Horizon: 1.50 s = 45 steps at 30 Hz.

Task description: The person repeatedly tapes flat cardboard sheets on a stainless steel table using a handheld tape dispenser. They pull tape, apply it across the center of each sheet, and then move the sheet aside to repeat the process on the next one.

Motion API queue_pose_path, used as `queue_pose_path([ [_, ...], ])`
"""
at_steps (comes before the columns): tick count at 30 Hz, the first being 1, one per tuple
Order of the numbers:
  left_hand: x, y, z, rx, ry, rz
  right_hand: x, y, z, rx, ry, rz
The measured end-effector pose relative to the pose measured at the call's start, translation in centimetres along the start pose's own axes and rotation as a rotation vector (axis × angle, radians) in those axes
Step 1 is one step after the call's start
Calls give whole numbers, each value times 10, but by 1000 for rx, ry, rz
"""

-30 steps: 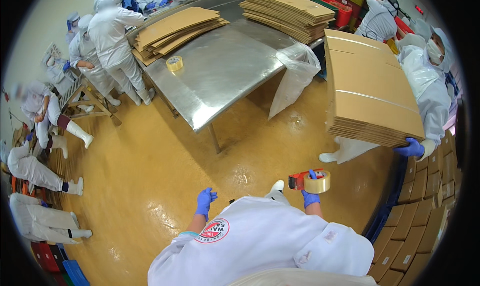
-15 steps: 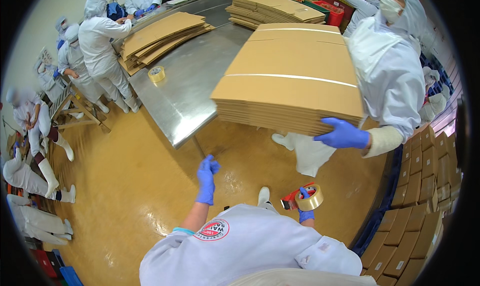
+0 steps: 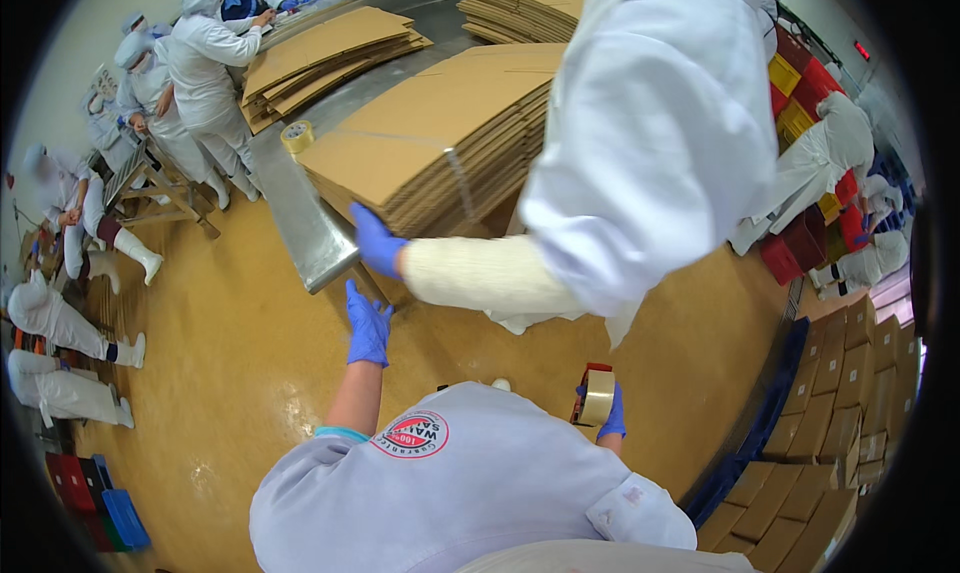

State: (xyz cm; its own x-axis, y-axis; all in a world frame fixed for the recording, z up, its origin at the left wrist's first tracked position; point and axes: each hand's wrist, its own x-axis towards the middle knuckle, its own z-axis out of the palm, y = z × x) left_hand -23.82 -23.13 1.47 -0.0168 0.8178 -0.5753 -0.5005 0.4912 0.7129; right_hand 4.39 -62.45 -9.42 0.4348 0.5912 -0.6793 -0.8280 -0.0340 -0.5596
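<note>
My left hand (image 3: 368, 325), in a blue glove, is raised with fingers apart just below the corner of a steel table (image 3: 300, 229); I cannot tell whether it touches it. My right hand (image 3: 610, 413), also gloved, grips a red tape dispenser with a roll of packing tape (image 3: 597, 396). In front of me, a co-worker in white (image 3: 655, 143) leans over the table, a blue-gloved hand (image 3: 376, 239) at the lower side of a strapped stack of flat cardboard (image 3: 400, 133), which is at the tabletop.
A loose tape roll (image 3: 296, 135) and more cardboard stacks (image 3: 320, 48) are on the table. Several white-suited people (image 3: 210, 63) are along the left. At right stand coloured crates (image 3: 800, 243) and boxes (image 3: 820, 403) beside a blue pallet (image 3: 750, 433). The floor (image 3: 230, 343) is yellow.
The co-worker has swung the cardboard stack from the right onto the table side, lower and farther left, now largely turned away from me. My left hand has risen forward and leftward.
</note>
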Motion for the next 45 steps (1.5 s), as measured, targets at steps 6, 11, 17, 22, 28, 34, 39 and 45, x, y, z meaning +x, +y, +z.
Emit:
queue_pose_path([
  [6, 9, -11, 13, -71, 46, 220, 38, -15, -12, -370, 18, -245],
  [11, 7, 26, -2, -76, 277, 531, 139, 3, -29, -774, -52, -286],
  [17, 11, 94, -9, -64, 402, 1036, 130, -12, 61, -1325, -297, -389],
  [22, 18, 155, 59, 220, 146, 1280, 126, -20, 105, -1490, -388, -471],
  [28, 145, 156, 137, 603, -19, 973, 111, -27, 150, -1353, -287, -246],
  [34, 199, 138, 187, 1422, 314, 1022, 96, -57, 215, -1324, -171, -294],
  [39, 214, 159, 198, 1528, 220, 946, 124, -75, 275, -1242, -185, -370],
  [45, 232, 185, 208, 1846, 27, 828, 113, -116, 369, -997, -284, -389],
])
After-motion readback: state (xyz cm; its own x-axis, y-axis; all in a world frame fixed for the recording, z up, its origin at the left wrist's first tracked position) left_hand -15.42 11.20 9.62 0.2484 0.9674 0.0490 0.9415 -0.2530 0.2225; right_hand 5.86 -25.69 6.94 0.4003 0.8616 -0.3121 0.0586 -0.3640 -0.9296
